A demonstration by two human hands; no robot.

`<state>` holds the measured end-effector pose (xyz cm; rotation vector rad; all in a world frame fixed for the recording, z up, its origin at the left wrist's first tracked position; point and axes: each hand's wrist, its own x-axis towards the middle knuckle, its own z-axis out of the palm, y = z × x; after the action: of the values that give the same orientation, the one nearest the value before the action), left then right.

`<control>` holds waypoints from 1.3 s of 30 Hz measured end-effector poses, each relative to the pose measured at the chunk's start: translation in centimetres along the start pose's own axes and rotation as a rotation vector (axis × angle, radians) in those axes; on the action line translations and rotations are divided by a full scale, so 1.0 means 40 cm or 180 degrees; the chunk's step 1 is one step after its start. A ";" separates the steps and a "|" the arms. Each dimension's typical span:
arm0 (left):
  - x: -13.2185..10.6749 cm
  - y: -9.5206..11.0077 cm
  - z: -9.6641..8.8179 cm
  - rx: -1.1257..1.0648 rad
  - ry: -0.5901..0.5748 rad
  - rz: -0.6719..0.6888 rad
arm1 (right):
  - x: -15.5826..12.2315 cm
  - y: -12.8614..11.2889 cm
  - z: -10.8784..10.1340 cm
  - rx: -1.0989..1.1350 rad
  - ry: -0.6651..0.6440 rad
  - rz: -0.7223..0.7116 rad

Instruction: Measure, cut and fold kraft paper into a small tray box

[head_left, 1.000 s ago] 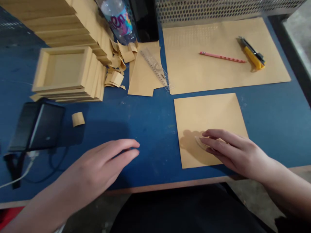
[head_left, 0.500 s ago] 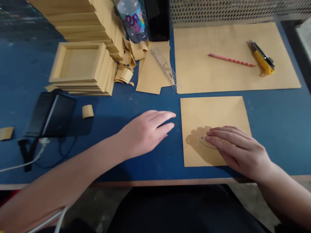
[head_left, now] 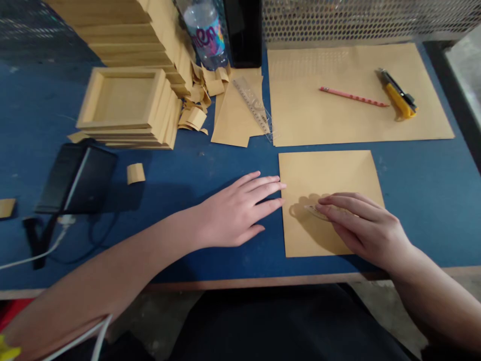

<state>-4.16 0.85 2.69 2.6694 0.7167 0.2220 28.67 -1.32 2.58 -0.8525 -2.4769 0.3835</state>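
Over brown paper (head_left: 323,173), right grip (head_left: 370,228) holds protractor (head_left: 314,211); bottle label (head_left: 208,38) lettered purple

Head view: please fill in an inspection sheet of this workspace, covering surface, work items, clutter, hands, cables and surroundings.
Surface: blue tabletop, lightly marked.
Work items: small brown sheet lying flat; clear curved tool over it, mostly hidden by the right hand.
Clutter: paper scraps, clear ruler, stacked wooden trays, bottle; pink pencil and cutter on a large brown sheet.
Hands: left hand spread, fingertips at the small brown sheet's left edge; right hand's fingers closed on the clear curved tool.
Cables: white cable at the black device; white cord by the left forearm.
Surroundings: perforated panel behind.
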 end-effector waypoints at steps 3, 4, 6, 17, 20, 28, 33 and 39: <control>0.005 -0.004 0.000 -0.0137 -0.0141 0.0128 | 0.000 -0.004 -0.001 -0.0003 -0.0013 0.0021; 0.006 -0.004 0.001 -0.0182 -0.0193 0.0167 | 0.000 -0.004 -0.001 -0.0007 -0.0017 0.0014; 0.006 -0.005 0.004 -0.0231 -0.0239 0.0205 | 0.000 -0.005 -0.001 -0.0015 -0.0018 -0.0022; -0.009 -0.006 0.029 -0.0341 0.0112 0.0098 | 0.006 -0.001 -0.006 -0.0067 -0.0069 -0.0070; -0.003 -0.001 0.031 -0.0199 0.0649 0.0011 | 0.003 0.000 -0.008 -0.0087 -0.0008 -0.0100; -0.003 0.119 0.047 0.0330 0.1006 0.0902 | -0.010 0.001 -0.004 0.0013 -0.0063 -0.0118; 0.002 0.139 0.071 0.0583 0.1210 0.1672 | -0.003 0.000 -0.002 0.0100 -0.0072 -0.0083; 0.011 0.123 0.072 0.0741 0.1349 0.1716 | 0.001 0.003 0.001 0.0059 -0.0133 -0.0182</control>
<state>-0.88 -3.77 1.95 3.0241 0.1108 0.9141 28.70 -1.20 2.51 -0.7719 -2.5260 0.4076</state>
